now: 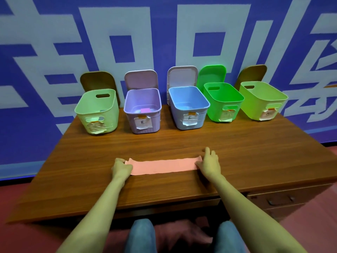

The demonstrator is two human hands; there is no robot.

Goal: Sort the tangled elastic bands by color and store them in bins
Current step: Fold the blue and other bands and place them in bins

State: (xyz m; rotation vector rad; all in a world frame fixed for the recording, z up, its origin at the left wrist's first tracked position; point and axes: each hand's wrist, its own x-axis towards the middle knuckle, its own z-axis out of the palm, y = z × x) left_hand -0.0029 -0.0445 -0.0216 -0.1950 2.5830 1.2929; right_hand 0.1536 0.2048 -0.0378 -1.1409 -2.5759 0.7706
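Holding pink band [164, 167] flat on desk [182, 141] | left hand [121, 168]: curled fingers pinch left end | right hand [209, 164]: straightish fingers press right end | 5 bins [176, 117] behind

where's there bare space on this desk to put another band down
Widest bare patch: the brown wooden desk between the row of five plastic bins and the flat pink elastic band. Also bare: outside the left hand and the right hand. Crowded along the back edge, bins nearly side by side.
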